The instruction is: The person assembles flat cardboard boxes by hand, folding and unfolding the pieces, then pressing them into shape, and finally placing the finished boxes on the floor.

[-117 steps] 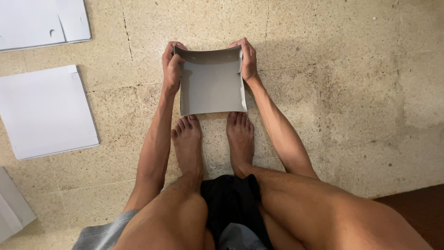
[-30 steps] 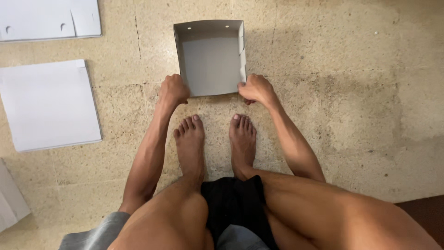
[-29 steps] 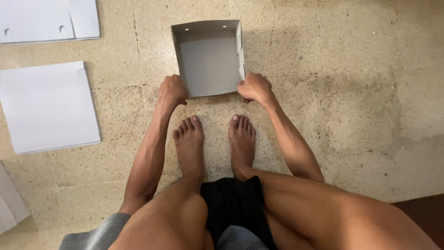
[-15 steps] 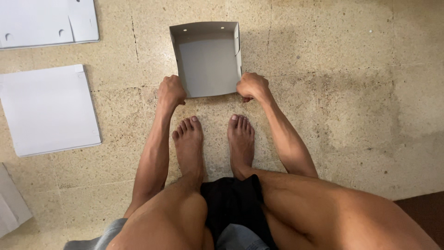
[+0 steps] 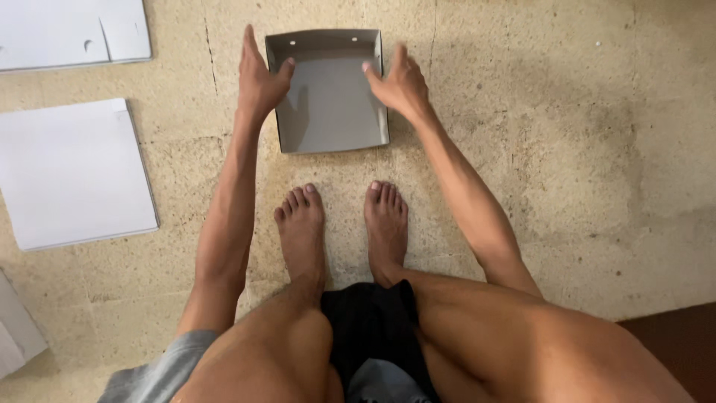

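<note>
A grey cardboard box tray (image 5: 328,104) with raised walls lies on the stone floor in front of my bare feet (image 5: 343,224). My left hand (image 5: 259,78) is at the tray's left wall, fingers spread, thumb over the wall's top edge. My right hand (image 5: 399,82) is at the right wall, fingers spread, thumb over that edge. Neither hand is closed around the tray.
A flat white cardboard sheet (image 5: 71,175) lies on the floor at the left. Another flat white sheet with cut flaps (image 5: 71,33) lies at the top left. A further white piece (image 5: 15,336) shows at the bottom left edge. A dark patch (image 5: 671,351) sits at the bottom right.
Both hands have moved forward from the tray's near corners to its side walls and opened their fingers. The tray has stayed in place.
</note>
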